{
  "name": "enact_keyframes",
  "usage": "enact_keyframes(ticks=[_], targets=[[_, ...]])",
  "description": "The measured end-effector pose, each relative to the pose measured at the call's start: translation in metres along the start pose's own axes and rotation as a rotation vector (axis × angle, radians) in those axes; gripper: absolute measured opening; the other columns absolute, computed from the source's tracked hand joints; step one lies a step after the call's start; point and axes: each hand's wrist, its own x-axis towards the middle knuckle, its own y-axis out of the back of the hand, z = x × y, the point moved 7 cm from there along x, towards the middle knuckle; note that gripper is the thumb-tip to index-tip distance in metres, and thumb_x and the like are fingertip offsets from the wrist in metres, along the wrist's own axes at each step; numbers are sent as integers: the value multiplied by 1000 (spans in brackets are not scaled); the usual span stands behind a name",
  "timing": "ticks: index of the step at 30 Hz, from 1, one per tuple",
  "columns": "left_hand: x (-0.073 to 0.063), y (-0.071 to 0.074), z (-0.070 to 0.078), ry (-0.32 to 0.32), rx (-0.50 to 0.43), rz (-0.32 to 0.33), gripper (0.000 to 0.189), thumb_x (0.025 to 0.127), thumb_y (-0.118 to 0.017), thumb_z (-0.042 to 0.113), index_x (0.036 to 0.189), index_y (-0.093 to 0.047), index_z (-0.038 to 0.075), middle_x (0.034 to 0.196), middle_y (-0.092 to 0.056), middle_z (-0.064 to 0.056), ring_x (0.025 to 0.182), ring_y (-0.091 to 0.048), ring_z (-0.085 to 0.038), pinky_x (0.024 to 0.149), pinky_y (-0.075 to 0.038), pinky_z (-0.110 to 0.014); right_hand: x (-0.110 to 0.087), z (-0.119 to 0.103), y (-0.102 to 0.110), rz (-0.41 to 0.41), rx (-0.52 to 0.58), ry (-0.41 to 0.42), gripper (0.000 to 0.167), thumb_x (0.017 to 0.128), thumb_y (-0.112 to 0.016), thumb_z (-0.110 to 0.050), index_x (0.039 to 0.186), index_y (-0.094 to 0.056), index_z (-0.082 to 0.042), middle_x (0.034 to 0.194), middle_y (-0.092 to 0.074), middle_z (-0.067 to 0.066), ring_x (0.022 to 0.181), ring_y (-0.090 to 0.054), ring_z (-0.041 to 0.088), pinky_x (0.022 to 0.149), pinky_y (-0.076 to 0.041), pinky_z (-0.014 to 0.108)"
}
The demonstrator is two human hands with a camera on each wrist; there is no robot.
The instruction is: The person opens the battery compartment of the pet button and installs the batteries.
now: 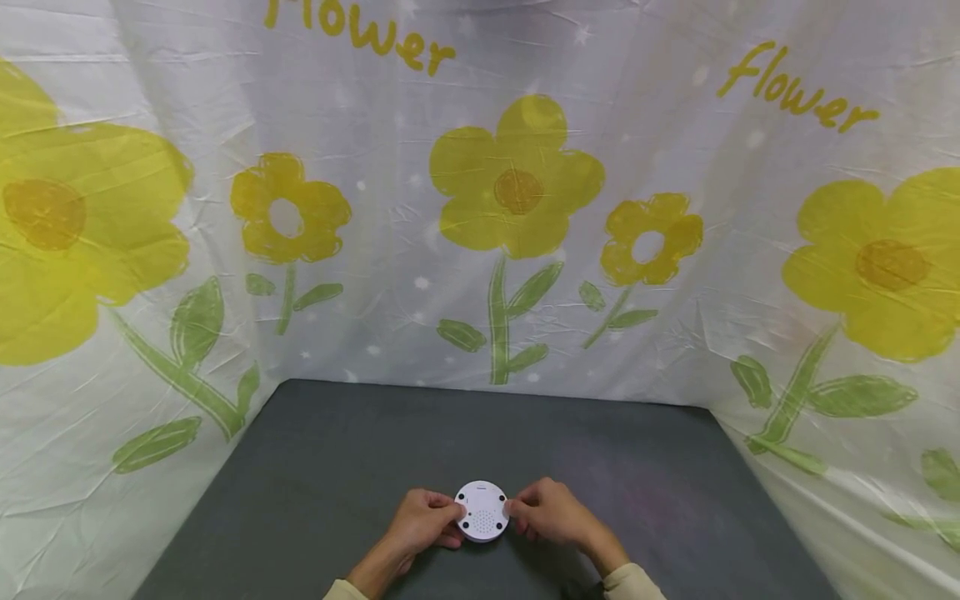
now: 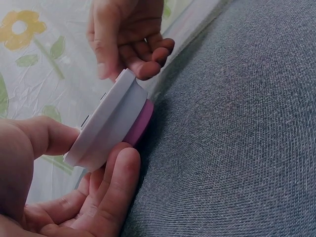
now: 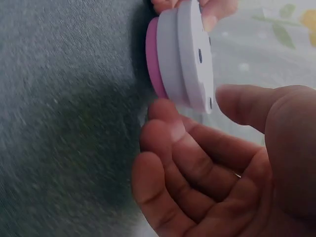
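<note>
A round white device (image 1: pixel 482 507) sits pink side down, its underside with speaker holes and several black dots facing up. From the side, the left wrist view shows its stepped white body (image 2: pixel 106 123) and a pink disc (image 2: pixel 140 122) beneath. My left hand (image 1: pixel 422 522) pinches the left edge, thumb on the upper face and fingers under the rim. At the opposite edge is my right hand (image 1: pixel 553 514), fingers loosely bent. In the right wrist view the right thumb (image 3: pixel 242 103) stands slightly apart from the device, while the fingertips are close to its rim; contact there is unclear.
A dark grey cloth-like surface (image 1: pixel 375 442) lies under the hands. White curtains (image 1: pixel 390 292) printed with yellow flowers enclose it at the back and both sides. Light sleeves (image 1: pixel 633 582) show at the wrists.
</note>
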Motion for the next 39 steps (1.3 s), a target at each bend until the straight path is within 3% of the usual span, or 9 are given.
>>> enact_keyframes(ticks=[5, 11, 18, 22, 25, 32, 36, 39], targets=[[1, -2, -1, -10, 0, 9, 30, 93, -74, 8, 112, -69, -15, 85, -78, -10, 66, -77, -16, 61, -69, -30, 0, 5, -9, -22, 100, 24, 22, 105, -68, -16, 92, -82, -4, 75, -78, 11, 58, -63, 9, 49, -54, 21], [3, -1, 4, -48, -18, 32, 36, 94, -74, 6, 121, -68, -16, 90, -78, -8, 69, -76, -16, 62, -70, -33, 1, 6, -11, 35, 234, 23, 21, 104, -66, -9, 93, -79, 4, 78, -79, 16, 61, -68, 11, 54, -61, 23], [2, 8, 28, -86, -62, 51, 37, 94, -72, 5, 126, -68, -14, 94, -78, -10, 70, -77, -20, 65, -71, -37, 2, -7, -4, 147, 402, -44, 37, 110, -63, -23, 102, -76, 10, 82, -78, 19, 68, -74, 17, 64, -70, 34], [4, 13, 43, -88, -88, 78, 36, 103, -71, 20, 122, -72, -11, 97, -79, -11, 77, -80, -23, 66, -71, -39, 3, -14, 1, 208, 428, -57, 44, 114, -58, -30, 106, -75, 10, 84, -79, 19, 69, -77, 20, 66, -70, 37], [4, 15, 51, -110, -70, 94, 40, 104, -75, 27, 122, -73, -8, 101, -78, -12, 82, -81, -25, 70, -72, -42, 3, -20, 5, 248, 449, -54, 41, 113, -61, -29, 107, -74, 10, 86, -79, 16, 72, -77, 21, 67, -71, 36], [1, 16, 73, -184, -30, 60, 41, 101, -81, 21, 126, -72, -10, 113, -79, -16, 96, -77, -21, 89, -71, -47, 4, -30, 21, 291, 414, 31, 28, 107, -72, -18, 116, -76, 8, 100, -80, 14, 86, -79, 22, 78, -71, 34], [-1, 16, 86, -232, 67, 5, 44, 102, -81, 23, 127, -73, -12, 117, -80, -21, 100, -79, -23, 90, -70, -43, 4, -35, 31, 287, 347, 97, 30, 103, -78, -20, 123, -77, 2, 113, -81, 15, 95, -79, 19, 86, -69, 28], [-2, 17, 96, -301, 188, -15, 41, 100, -82, 26, 125, -77, -7, 119, -81, -18, 103, -79, -22, 88, -69, -31, 4, -39, 36, 273, 288, 135, 34, 100, -82, -22, 127, -77, -2, 121, -80, 15, 102, -79, 19, 88, -65, 22]])
